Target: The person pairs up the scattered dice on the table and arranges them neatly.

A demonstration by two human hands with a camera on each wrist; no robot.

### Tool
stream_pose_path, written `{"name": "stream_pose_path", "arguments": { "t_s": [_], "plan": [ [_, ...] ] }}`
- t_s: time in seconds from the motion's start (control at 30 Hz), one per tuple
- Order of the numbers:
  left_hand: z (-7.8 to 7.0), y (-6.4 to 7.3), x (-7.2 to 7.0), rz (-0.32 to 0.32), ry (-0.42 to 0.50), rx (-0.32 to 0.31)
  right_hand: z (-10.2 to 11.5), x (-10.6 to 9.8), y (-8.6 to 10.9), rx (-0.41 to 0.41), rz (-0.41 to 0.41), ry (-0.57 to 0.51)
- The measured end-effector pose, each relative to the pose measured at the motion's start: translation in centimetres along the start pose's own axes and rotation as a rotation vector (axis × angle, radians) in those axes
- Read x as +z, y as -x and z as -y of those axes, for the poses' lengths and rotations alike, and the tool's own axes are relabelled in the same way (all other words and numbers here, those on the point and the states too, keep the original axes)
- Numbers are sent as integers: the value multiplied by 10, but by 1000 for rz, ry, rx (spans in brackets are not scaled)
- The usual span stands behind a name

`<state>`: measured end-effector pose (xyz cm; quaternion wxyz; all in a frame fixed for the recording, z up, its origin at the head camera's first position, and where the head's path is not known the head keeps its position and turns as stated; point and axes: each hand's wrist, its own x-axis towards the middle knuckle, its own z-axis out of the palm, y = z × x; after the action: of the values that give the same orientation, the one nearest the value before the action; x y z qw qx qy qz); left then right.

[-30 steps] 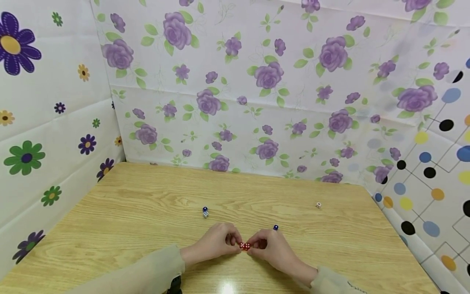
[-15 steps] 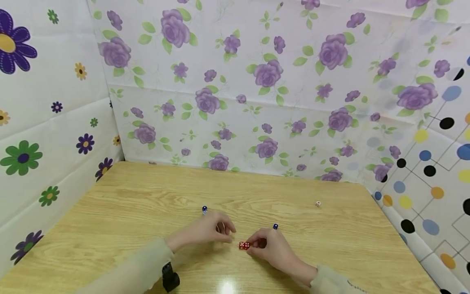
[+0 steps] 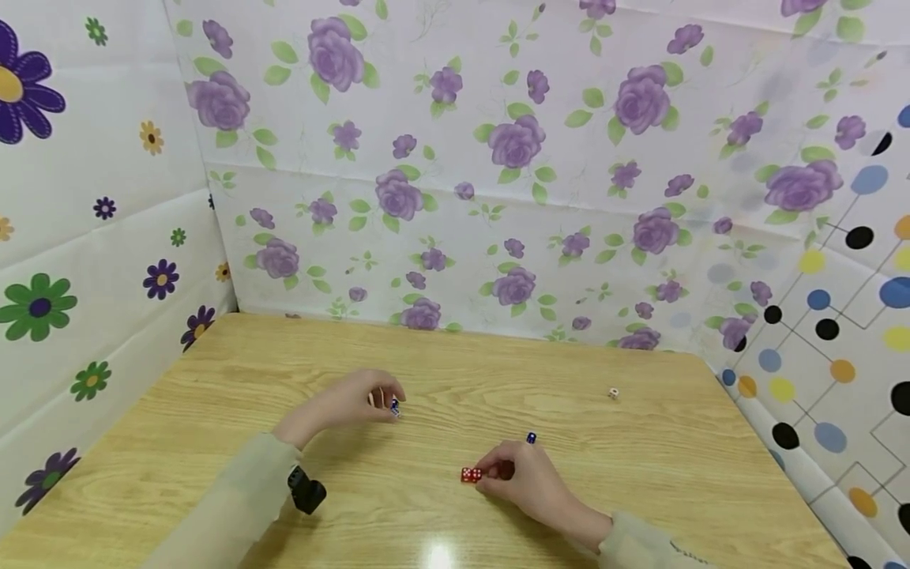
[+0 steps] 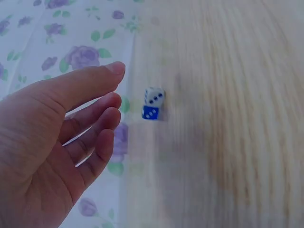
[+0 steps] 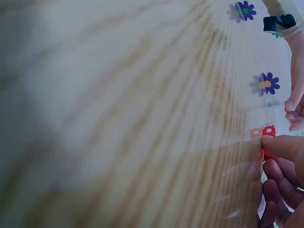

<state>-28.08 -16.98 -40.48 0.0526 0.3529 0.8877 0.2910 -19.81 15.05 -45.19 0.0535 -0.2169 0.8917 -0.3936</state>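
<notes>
Two red dice (image 3: 466, 475) sit side by side on the wooden table in the head view. My right hand (image 3: 522, 478) pinches the right-hand one between thumb and forefinger; a red die (image 5: 269, 130) also shows at those fingertips in the right wrist view. Farther back and left, my left hand (image 3: 348, 405) is beside a touching pair, a blue die (image 4: 150, 113) and a white die (image 4: 155, 97). Its thumb and fingers are spread, bent loosely, with a gap between them and the dice in the left wrist view.
Another blue die (image 3: 531, 437) lies just behind my right hand, partly hidden by it. A white die (image 3: 614, 393) rests at the back right of the table (image 3: 284, 356). Floral sheets (image 3: 455, 237) rise along the table's back and sides.
My left hand has let go of the red dice and moved back and left to the blue and white pair. The right hand stays at the red dice.
</notes>
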Motion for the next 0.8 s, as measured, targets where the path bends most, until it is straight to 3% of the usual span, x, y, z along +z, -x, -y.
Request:
{"name": "stream_pose_path", "arguments": {
  "t_s": [0.4, 0.8],
  "plan": [
    [24, 0, 10, 17, 50, -30, -1, 0, 0, -2, 6, -13],
    [31, 0, 19, -25, 75, -25, 0, 0, 0, -1, 1, -8]
  ]
}}
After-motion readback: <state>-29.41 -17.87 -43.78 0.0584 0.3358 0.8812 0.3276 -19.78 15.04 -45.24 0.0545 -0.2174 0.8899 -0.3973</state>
